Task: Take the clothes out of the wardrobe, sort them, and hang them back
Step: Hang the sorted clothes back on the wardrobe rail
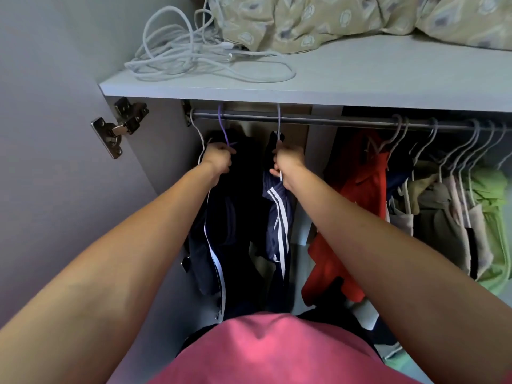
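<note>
Both my arms reach into the wardrobe under the metal rail [332,121]. My left hand [217,159] grips the neck of a purple hanger [222,126] hooked on the rail, with dark clothes [235,206] hanging below it. A white hanger [197,131] hangs just left of it. My right hand [286,162] grips a pale hanger [278,120] that carries a navy garment with white stripes [277,217]. Further right on the rail hang a red garment [360,195] and several light and green clothes [471,212] on white hangers.
The shelf [360,79] above the rail holds a tangle of white cables [188,51] and a patterned duvet [332,20]. The wardrobe door [55,134] stands open at the left, its hinge [119,126] near my left arm. A vertical partition [318,176] stands behind the rail.
</note>
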The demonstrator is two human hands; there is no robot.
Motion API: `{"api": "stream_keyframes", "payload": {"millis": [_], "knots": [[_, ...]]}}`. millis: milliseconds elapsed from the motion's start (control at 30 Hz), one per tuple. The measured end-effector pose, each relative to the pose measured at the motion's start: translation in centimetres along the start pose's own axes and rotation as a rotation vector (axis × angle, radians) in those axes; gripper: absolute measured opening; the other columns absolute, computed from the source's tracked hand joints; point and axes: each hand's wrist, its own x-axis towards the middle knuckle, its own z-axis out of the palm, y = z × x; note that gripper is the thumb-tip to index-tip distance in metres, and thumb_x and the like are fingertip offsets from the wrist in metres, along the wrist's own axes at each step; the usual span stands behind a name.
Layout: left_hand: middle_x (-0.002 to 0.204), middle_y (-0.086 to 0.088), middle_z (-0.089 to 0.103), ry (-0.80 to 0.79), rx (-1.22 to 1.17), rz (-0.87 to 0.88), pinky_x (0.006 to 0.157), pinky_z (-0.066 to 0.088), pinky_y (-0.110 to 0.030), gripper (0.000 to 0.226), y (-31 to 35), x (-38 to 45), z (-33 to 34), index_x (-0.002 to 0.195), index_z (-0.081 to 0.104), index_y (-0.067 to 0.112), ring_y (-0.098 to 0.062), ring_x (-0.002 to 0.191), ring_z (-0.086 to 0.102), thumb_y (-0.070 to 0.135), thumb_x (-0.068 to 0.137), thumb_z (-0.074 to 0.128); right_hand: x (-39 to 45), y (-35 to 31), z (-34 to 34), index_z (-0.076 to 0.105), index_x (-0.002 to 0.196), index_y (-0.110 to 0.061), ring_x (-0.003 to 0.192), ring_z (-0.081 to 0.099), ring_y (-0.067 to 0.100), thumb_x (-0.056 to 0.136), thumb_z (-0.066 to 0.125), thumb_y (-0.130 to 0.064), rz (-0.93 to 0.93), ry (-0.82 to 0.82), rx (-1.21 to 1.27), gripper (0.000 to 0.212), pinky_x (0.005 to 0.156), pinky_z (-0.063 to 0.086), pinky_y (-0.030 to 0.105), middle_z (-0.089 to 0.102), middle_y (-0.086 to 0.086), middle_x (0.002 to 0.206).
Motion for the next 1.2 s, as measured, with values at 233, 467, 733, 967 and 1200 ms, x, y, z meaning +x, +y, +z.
{"api": "stream_keyframes", "payload": {"millis": [233,467,733,967,1200], "knots": [[0.094,-0.007,0.066,0.08,0.226,0.088,0.078,0.048,-0.03,0.025,-3.0,1.1,-0.3,0.104,0.072,0.016,-0.024,0.078,0.059,0.018,0.106,0.047,0.4,2.6,0.1,0.067,0.091,-0.021,0.084,0.063,0.034,0.084,0.055,-0.061,-0.096,0.065,-0.315,0.043,0.072,0.057,0.046,0.07,0.011,0.094],[0.135,-0.012,0.049,0.116,0.728,0.424,0.097,0.052,-0.052,0.057,-7.2,-4.6,-1.6,0.147,0.047,0.01,-0.034,0.127,0.046,0.016,0.094,0.067,-7.4,6.8,-2.2,0.033,0.152,-0.016,0.137,0.045,0.037,0.084,0.068,-0.006,-0.425,-0.064,-0.666,0.077,0.105,0.045,0.044,0.04,0.012,0.148],[0.109,-0.02,0.071,0.099,0.911,0.248,0.076,0.052,-0.05,0.038,-8.7,-10.5,-4.1,0.137,0.044,0.017,-0.048,0.097,0.068,0.035,0.104,0.052,-9.8,8.5,-2.6,-0.001,0.165,-0.025,0.147,0.043,0.03,0.09,0.075,-0.026,-0.42,-0.22,-0.778,0.107,0.113,0.045,0.046,0.026,0.002,0.169],[0.101,-0.025,0.07,0.074,0.931,0.186,0.07,0.047,-0.048,0.022,-8.6,-10.3,-6.0,0.116,0.05,0.01,-0.052,0.091,0.065,0.03,0.109,0.047,-9.8,6.5,0.3,-0.002,0.165,-0.014,0.137,0.053,0.036,0.095,0.065,-0.015,-0.511,-0.365,-1.069,0.097,0.105,0.051,0.049,0.027,0.007,0.168],[0.11,-0.025,0.069,0.092,0.947,0.023,0.073,0.044,-0.047,0.027,-8.3,-10.8,-6.9,0.131,0.045,0.011,-0.051,0.1,0.066,0.021,0.107,0.05,-9.8,4.5,4.2,-0.008,0.166,-0.016,0.138,0.05,0.036,0.099,0.067,-0.021,-0.484,-0.47,-1.161,0.101,0.109,0.047,0.047,0.036,0.013,0.161]]}}
